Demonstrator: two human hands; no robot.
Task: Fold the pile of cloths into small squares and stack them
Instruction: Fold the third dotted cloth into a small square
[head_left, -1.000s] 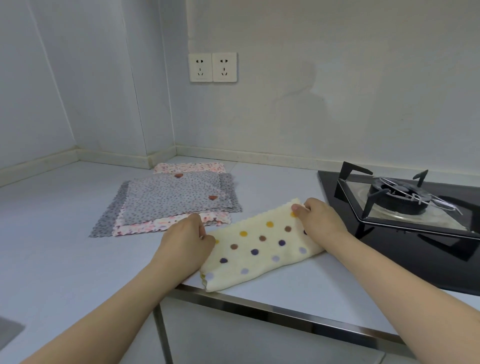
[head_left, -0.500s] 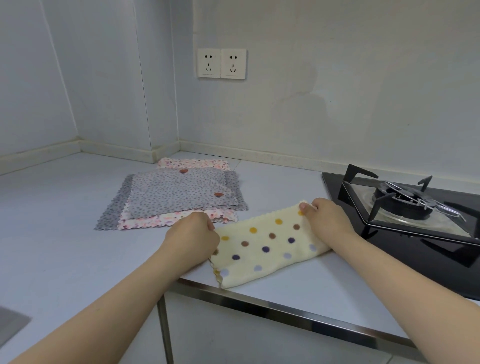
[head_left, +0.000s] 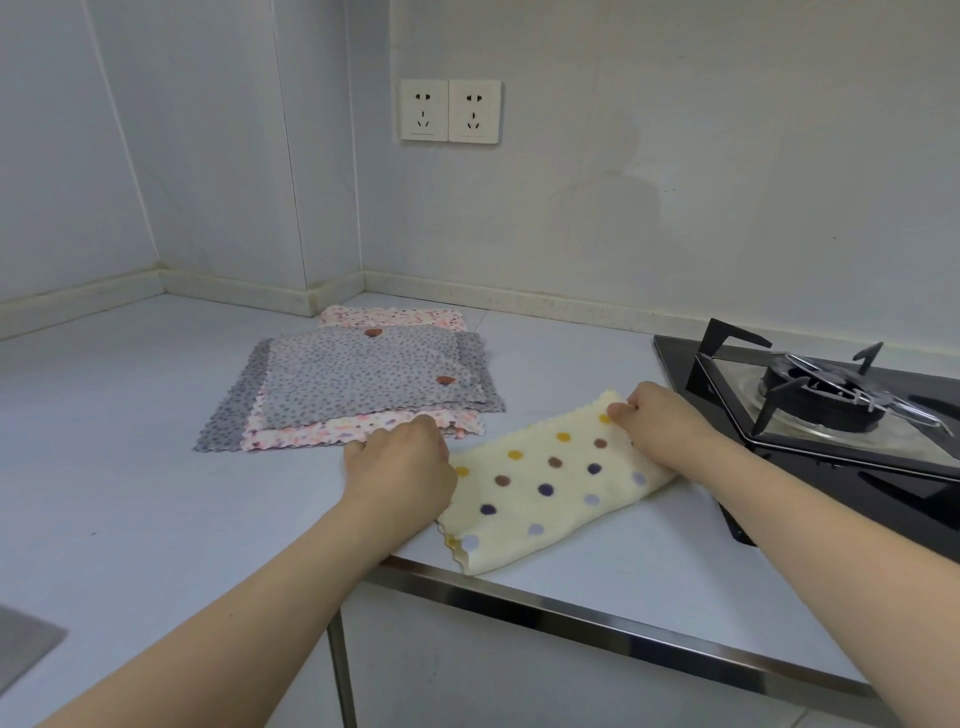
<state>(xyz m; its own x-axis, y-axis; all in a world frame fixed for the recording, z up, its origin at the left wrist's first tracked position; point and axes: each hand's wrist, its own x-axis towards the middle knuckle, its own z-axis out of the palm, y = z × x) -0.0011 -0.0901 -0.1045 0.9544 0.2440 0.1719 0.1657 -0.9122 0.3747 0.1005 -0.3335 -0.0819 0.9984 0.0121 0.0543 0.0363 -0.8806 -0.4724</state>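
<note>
Both hands (head_left: 400, 462) still on the unmoved dotted cloth (head_left: 550, 483).

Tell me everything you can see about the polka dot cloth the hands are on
The polka dot cloth is cream, soft and fleecy-looking, with yellow, brown, purple and lilac dots and a wavy edge. It lies folded into a long strip, flat and slanted, on the counter near its front edge, between the cloth pile and the stove. The left hand holds its left end; the right hand pinches its far corner.
</note>
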